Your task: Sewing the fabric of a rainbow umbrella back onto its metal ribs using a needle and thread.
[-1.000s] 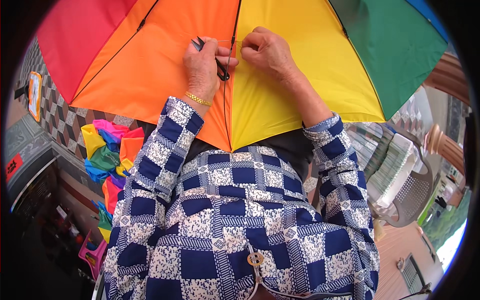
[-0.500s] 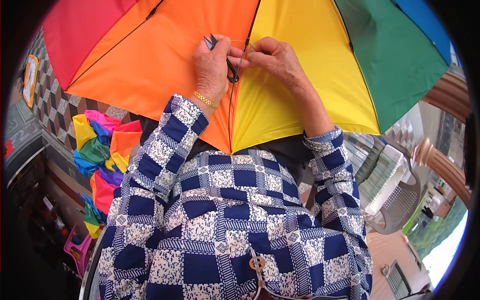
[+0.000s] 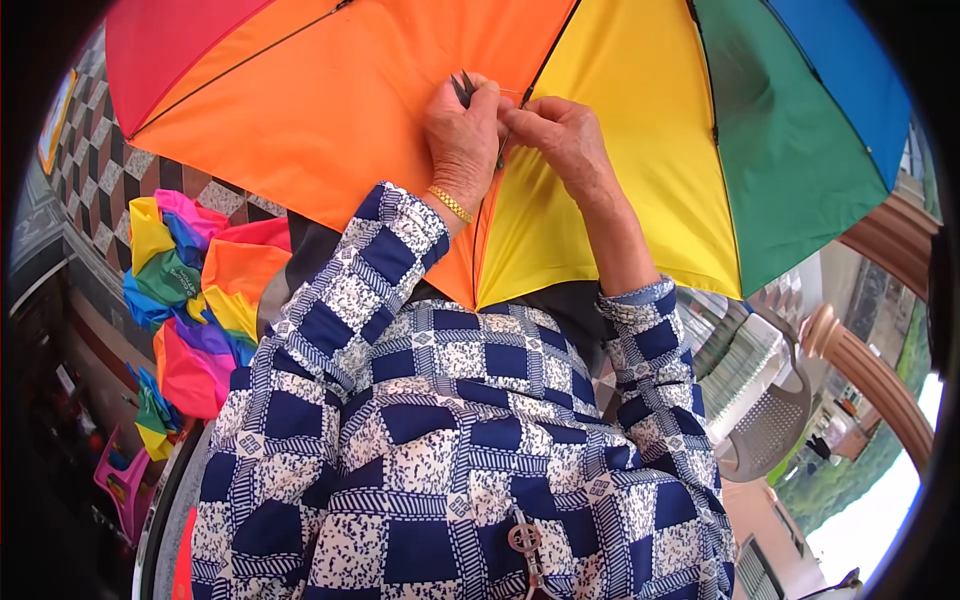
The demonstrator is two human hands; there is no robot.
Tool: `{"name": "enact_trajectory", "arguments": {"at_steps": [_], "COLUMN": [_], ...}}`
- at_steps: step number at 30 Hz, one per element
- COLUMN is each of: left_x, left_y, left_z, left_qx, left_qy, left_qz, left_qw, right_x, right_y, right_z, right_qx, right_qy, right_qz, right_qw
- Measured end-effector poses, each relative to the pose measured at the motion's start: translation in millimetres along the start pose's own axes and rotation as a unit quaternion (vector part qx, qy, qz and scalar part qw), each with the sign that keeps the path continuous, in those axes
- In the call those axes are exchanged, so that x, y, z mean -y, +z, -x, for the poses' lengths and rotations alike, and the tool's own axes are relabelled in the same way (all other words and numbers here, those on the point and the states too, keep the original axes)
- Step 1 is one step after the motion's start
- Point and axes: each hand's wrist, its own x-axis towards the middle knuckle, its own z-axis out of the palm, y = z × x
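An opened umbrella with red, orange, yellow, green and blue panels lies over my lap, its inner side with the thin dark ribs facing me. My left hand is closed around small dark scissors, whose blades stick up past the fingers. Close beside it, my right hand pinches at the dark rib along the orange and yellow seam. What lies between those fingertips is hidden. A fine pale thread runs by the rib near both hands' fingertips.
Several multicoloured folded cloth pieces are heaped at my left, above a pink plastic stool. To the right stands a grey-beige plastic chair with a pale stack on it. A brown column rises beyond.
Both hands have shifted slightly right and drawn closer together at the rib. The scissors have turned more upright within my left hand. The whole view has tilted a little.
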Motion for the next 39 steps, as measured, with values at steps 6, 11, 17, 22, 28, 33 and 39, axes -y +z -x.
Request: {"name": "enact_trajectory", "arguments": {"at_steps": [6, 11, 17, 22, 28, 33, 39], "left_x": [1.1, 0.6, -0.1, 12.8, 23.1, 20.8, 13.1], "left_y": [0.4, -0.6, -0.3, 3.6, 0.6, 2.6, 1.0], "left_z": [-0.1, -0.3, 1.7, -1.6, -4.5, -5.3, 0.9], "left_qx": [-0.023, -0.029, -0.026, -0.062, -0.069, -0.055, -0.061], "left_qy": [0.004, -0.013, -0.037, 0.018, 0.051, 0.022, 0.002], "left_qz": [0.025, 0.021, 0.076, 0.022, -0.002, 0.037, 0.059], "left_qw": [0.999, 0.999, 0.996, 0.998, 0.996, 0.998, 0.996], "right_x": [-8.3, -9.8, -9.3, -3.0, 1.4, -24.8, -29.3], "right_y": [15.8, 25.7, 24.2, 30.8, 32.8, 30.8, 27.6], "right_z": [2.2, 3.8, 5.4, 2.6, 6.5, -0.1, 2.7], "right_qx": [-0.066, -0.126, -0.128, -0.136, -0.141, -0.179, -0.164], "right_qy": [-0.016, -0.048, -0.063, -0.063, -0.026, -0.073, -0.123], "right_qz": [-0.077, -0.114, -0.127, -0.059, -0.014, -0.009, -0.029], "right_qw": [0.995, 0.984, 0.982, 0.987, 0.989, 0.981, 0.978]}}
